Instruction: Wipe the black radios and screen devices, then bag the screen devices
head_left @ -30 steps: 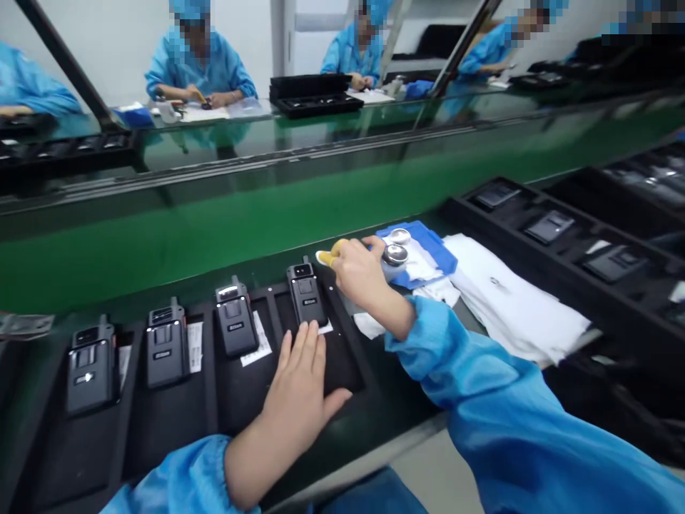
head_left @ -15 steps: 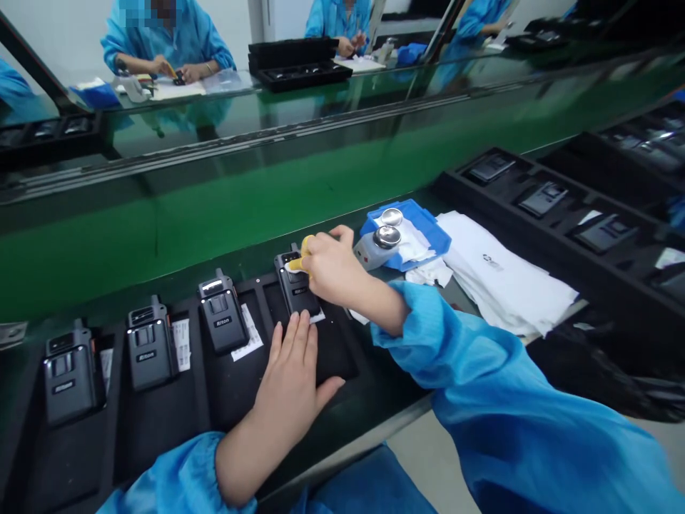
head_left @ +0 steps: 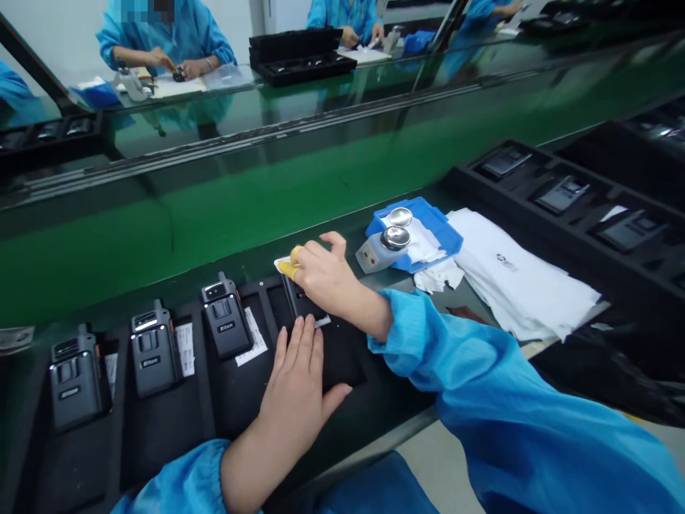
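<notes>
My right hand [head_left: 327, 277], with yellow finger cots [head_left: 290, 269] on two fingers, pinches a small white cloth [head_left: 279, 264] against the top of a black two-way radio [head_left: 297, 298]. That radio lies in the rightmost compartment of a black foam tray [head_left: 160, 435], and my fingers hide much of it. My left hand [head_left: 294, 382] rests flat, its fingers stretched out and the tips at the radio's lower end. Farther left in the tray lie three more radios [head_left: 225, 325], marked "Riton", with white labels [head_left: 253, 339] beside them.
Right of my hand stand a pump bottle [head_left: 378, 253] with a metal top and a blue bin [head_left: 448, 235] of white cloths. A white cloth stack [head_left: 514, 275] lies farther right, before another tray [head_left: 567, 221] of devices. Co-workers in blue sit across a raised ledge [head_left: 240, 135].
My right hand has shifted slightly up and left, taking the white cloth to the radio's top edge. My left hand stays flat by its lower end. The view has shifted a little.
</notes>
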A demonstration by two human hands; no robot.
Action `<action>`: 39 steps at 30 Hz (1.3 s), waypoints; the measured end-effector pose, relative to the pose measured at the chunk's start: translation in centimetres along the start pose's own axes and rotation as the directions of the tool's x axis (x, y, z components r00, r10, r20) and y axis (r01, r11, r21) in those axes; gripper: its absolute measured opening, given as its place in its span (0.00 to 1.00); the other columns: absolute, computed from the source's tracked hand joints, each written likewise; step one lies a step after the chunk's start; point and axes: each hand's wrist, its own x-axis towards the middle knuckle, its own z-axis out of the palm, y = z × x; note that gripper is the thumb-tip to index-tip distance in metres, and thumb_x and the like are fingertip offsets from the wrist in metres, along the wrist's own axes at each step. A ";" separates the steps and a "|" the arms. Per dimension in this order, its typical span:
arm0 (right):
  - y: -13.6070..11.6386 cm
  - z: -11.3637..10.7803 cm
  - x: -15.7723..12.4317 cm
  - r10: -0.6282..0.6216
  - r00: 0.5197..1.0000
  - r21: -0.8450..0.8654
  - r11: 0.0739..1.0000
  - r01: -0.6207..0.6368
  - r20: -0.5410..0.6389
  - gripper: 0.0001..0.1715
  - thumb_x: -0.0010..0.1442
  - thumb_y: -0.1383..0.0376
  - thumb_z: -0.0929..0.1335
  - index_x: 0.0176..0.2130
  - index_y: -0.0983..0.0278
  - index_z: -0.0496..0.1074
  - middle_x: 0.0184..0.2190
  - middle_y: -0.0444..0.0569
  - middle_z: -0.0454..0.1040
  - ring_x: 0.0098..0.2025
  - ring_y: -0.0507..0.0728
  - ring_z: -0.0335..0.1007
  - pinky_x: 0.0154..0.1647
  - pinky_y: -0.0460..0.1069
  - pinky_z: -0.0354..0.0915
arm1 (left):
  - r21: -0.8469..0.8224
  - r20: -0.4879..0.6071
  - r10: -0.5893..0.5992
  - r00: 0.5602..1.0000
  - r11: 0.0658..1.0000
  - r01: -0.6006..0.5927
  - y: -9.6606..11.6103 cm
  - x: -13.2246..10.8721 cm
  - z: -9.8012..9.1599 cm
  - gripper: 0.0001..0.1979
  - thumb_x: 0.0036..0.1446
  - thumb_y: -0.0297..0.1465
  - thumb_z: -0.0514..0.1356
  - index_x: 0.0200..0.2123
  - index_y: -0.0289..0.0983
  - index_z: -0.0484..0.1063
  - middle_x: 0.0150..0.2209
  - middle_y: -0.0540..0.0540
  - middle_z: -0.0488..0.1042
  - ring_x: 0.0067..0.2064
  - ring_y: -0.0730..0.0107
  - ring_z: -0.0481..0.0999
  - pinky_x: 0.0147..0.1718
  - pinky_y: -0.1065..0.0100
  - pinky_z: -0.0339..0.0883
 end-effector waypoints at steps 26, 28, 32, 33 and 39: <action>2.2 -3.8 0.0 0.302 0.901 -0.015 0.950 -0.313 0.312 0.14 0.50 0.76 0.62 0.26 0.65 0.75 0.31 0.50 0.68 0.38 0.57 0.56 0.46 0.59 0.40 | -0.036 0.071 0.009 0.997 0.999 -0.006 0.1 0.0 -0.4 0.31 0.58 0.43 0.53 0.57 0.25 0.60 0.62 0.29 0.58 0.63 0.46 0.57 0.57 0.45 0.57; 2.9 -3.8 -1.7 0.389 0.872 -0.052 0.918 -0.392 0.296 0.13 0.48 0.76 0.63 0.25 0.66 0.75 0.30 0.51 0.67 0.37 0.57 0.57 0.45 0.58 0.41 | -0.057 0.058 0.005 0.998 0.998 -0.002 0.1 0.0 -0.3 0.31 0.58 0.42 0.53 0.57 0.25 0.60 0.62 0.29 0.58 0.63 0.46 0.57 0.58 0.45 0.56; 2.6 -2.5 -6.1 0.421 0.900 0.035 0.904 -0.427 0.111 0.14 0.46 0.76 0.63 0.27 0.64 0.75 0.31 0.49 0.68 0.37 0.56 0.59 0.43 0.57 0.44 | -0.098 0.057 -0.002 0.998 0.995 0.007 -0.1 -0.1 -0.1 0.31 0.57 0.41 0.55 0.58 0.26 0.58 0.62 0.28 0.57 0.64 0.46 0.55 0.58 0.43 0.54; 2.4 -2.1 -7.1 0.405 0.914 0.075 0.911 -0.407 0.035 0.15 0.47 0.76 0.62 0.29 0.64 0.76 0.31 0.49 0.68 0.37 0.56 0.60 0.43 0.56 0.45 | -0.116 0.053 0.001 0.999 0.993 0.005 -0.2 -0.1 -0.1 0.31 0.57 0.41 0.55 0.59 0.27 0.57 0.62 0.28 0.57 0.64 0.46 0.54 0.58 0.43 0.55; 1.7 -0.6 -8.5 0.337 0.879 0.268 0.929 -0.254 -0.337 0.22 0.50 0.77 0.61 0.35 0.58 0.77 0.30 0.47 0.70 0.34 0.54 0.63 0.43 0.55 0.50 | -0.190 -0.058 -0.191 0.980 0.966 0.177 -1.0 0.4 -1.6 0.28 0.60 0.33 0.52 0.61 0.33 0.49 0.63 0.31 0.56 0.64 0.54 0.55 0.56 0.53 0.62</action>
